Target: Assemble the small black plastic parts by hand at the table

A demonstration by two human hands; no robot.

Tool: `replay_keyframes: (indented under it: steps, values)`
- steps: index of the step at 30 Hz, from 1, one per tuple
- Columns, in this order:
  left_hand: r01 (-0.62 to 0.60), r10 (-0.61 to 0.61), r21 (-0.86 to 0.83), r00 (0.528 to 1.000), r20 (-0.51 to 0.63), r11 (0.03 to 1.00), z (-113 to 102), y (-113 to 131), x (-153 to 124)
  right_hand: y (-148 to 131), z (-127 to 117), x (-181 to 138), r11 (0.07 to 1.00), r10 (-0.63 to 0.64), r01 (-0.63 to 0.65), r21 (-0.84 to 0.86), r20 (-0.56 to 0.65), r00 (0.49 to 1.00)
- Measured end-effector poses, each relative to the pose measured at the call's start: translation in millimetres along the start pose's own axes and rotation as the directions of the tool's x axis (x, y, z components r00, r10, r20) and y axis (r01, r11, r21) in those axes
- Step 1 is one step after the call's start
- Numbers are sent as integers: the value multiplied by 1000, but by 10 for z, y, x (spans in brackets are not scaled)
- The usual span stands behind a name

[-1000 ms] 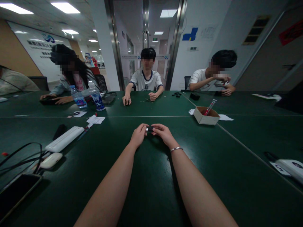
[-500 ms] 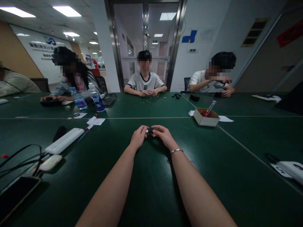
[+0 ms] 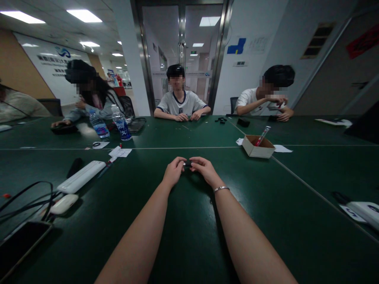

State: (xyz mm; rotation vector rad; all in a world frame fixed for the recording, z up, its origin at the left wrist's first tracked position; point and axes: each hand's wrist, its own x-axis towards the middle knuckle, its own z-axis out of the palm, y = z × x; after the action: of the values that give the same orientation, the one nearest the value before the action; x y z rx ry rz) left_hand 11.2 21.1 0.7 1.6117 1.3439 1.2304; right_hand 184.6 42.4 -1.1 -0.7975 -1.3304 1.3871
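Note:
A small black stick with a shiny silver part, which looks like a USB stick, is held level between my two hands just above the green table. My left hand pinches the silver end between thumb and fingers. From the other side, my right hand grips the black end. Fingertips cover both ends, so I cannot tell whether it is one piece or two joined pieces. A silver bracelet circles my right wrist.
An open cardboard box with a pen-like stick inside stands right of my hands. At left lie a white power bank, a white case, cables and a phone. Two bottles stand farther back. Several people sit across the table.
My hands and the stick stay almost where they were. Across the table, the person at left has raised one hand toward the chest; the person in the middle has shifted slightly left.

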Motion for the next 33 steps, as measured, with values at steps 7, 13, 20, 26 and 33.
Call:
replay_keyframes:
  steps: [7, 13, 20, 26, 33]
  values:
    - [-1, 2, -12, 1000, 6, 1000, -7, 55, -22, 7, 4, 11, 1000, 2, -2, -4, 2, 1000]
    - [10, -10, 0, 1000, 6, 1000, -9, 69, -31, 5, 4, 6, 1000, -2, 2, 0, -4, 1000]
    - [8, -8, -16, 1000, 22, 1000, -16, 71, -29, -26, 14, -3, 1000, 8, -8, -7, -4, 1000]
    - [3, -2, -18, 1000, 14, 1000, -11, 52, -18, -19, 18, 1, 1000, 15, -15, 16, -11, 1000]
    - [7, -7, -25, 1000, 10, 1000, -13, 41, -16, -19, 15, 0, 1000, 6, -6, 6, 7, 1000]
